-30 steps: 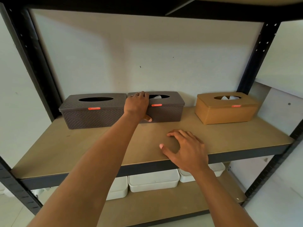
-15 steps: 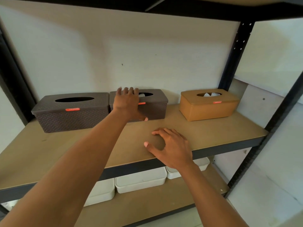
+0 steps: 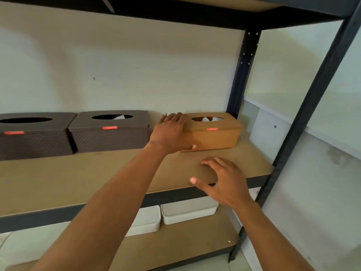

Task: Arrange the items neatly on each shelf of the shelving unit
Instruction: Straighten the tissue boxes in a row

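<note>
Three tissue boxes stand along the back of the wooden shelf [image 3: 88, 175]. Two dark brown woven boxes [image 3: 33, 141] [image 3: 109, 135] sit side by side at the left, touching. A tan tissue box [image 3: 216, 134] stands apart at the right, near the rear post. My left hand [image 3: 170, 133] clasps the tan box's left end, fingers over its top and thumb against its front face. My right hand [image 3: 224, 180] rests flat on the shelf's front edge with fingers spread, holding nothing.
White lidded containers [image 3: 187, 210] [image 3: 146, 220] stand on the lower shelf. Dark metal uprights [image 3: 242, 75] [image 3: 312, 98] frame the right side, and an upper shelf crosses overhead. A pale wall lies behind the boxes.
My left hand left the second dark brown box and moved right onto the tan box's left end. The view swung right. My right hand stayed on the shelf edge.
</note>
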`<state>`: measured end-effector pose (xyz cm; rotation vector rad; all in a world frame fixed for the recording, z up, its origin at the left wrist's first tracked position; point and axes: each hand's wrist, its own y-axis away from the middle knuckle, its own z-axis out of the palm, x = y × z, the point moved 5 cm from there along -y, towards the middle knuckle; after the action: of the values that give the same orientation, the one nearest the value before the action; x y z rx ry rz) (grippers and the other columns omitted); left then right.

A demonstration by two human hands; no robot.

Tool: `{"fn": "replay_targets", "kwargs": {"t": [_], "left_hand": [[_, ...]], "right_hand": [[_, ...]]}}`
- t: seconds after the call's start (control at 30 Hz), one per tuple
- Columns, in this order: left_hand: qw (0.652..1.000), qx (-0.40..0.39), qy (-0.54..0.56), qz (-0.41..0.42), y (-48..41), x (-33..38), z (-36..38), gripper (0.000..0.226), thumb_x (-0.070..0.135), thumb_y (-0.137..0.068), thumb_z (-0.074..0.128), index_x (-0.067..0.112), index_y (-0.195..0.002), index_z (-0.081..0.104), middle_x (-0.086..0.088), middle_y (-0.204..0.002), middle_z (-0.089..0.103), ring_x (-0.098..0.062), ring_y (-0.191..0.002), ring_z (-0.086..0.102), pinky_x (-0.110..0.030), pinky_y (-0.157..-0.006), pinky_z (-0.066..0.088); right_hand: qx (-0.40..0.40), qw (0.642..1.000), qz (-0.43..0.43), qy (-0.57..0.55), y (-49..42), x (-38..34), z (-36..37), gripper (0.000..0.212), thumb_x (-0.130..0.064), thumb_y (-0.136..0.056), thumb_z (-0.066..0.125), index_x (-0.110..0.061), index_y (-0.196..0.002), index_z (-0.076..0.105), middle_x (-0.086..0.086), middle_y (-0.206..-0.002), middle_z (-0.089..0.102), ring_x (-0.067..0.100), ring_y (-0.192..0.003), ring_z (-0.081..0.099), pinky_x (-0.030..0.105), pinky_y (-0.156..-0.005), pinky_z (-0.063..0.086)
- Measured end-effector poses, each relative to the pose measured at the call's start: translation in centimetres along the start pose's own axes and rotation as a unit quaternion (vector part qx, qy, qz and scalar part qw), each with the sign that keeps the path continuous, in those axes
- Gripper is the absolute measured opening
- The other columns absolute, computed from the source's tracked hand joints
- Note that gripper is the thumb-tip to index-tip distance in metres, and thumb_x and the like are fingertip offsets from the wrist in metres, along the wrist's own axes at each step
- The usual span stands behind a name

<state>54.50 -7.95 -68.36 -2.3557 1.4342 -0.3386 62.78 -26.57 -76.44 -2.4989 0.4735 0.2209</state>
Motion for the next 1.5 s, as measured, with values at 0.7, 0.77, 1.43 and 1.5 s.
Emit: {"fn": "replay_targets", "kwargs": {"t": [0.7, 0.77, 1.43, 1.5], "left_hand": [[0.987, -0.081, -0.136, -0.027, -2.3, -2.0, 0.3, 0.111, 0.057, -0.073, 0.081, 0.015, -0.157, 0.022, 0.001, -0.162, 0.029, -0.019, -0.149, 0.030, -0.042, -0.101, 0.048], [0.984, -0.094, -0.146, -0.043, -2.4, -2.8, 0.2, 0.113, 0.057, -0.072, 0.082, 0.015, -0.157, 0.020, 0.001, -0.163, 0.028, -0.019, -0.149, 0.030, -0.044, -0.100, 0.049], [0.966, -0.128, -0.189, -0.123, -2.8, -4.4, -0.2, 0.105, 0.047, -0.067, 0.090, 0.009, -0.148, 0.035, -0.006, -0.146, 0.048, -0.028, -0.133, 0.051, -0.045, -0.094, 0.052], [0.966, -0.129, -0.187, -0.121, -2.8, -4.5, -0.3, 0.105, 0.046, -0.067, 0.090, 0.009, -0.148, 0.035, -0.006, -0.146, 0.048, -0.028, -0.134, 0.050, -0.045, -0.094, 0.052]], "right_hand": [[0.159, 0.987, -0.004, -0.018, 0.8, 0.4, 1.6, 0.075, -0.091, -0.076, 0.050, -0.029, -0.107, 0.077, -0.015, -0.115, 0.074, 0.008, -0.107, 0.069, 0.039, -0.098, 0.050], [0.164, 0.986, -0.004, -0.017, 0.8, 0.4, 1.5, 0.075, -0.092, -0.075, 0.050, -0.029, -0.107, 0.078, -0.015, -0.114, 0.075, 0.008, -0.105, 0.070, 0.038, -0.097, 0.050], [0.155, 0.988, 0.002, 0.001, 0.7, 0.5, 1.7, 0.074, -0.092, -0.074, 0.051, -0.031, -0.106, 0.076, -0.015, -0.110, 0.075, 0.009, -0.101, 0.070, 0.036, -0.094, 0.050], [0.157, 0.988, 0.004, 0.002, 0.7, 0.5, 1.7, 0.075, -0.093, -0.075, 0.050, -0.030, -0.106, 0.076, -0.015, -0.110, 0.075, 0.009, -0.101, 0.070, 0.035, -0.093, 0.050]]}}
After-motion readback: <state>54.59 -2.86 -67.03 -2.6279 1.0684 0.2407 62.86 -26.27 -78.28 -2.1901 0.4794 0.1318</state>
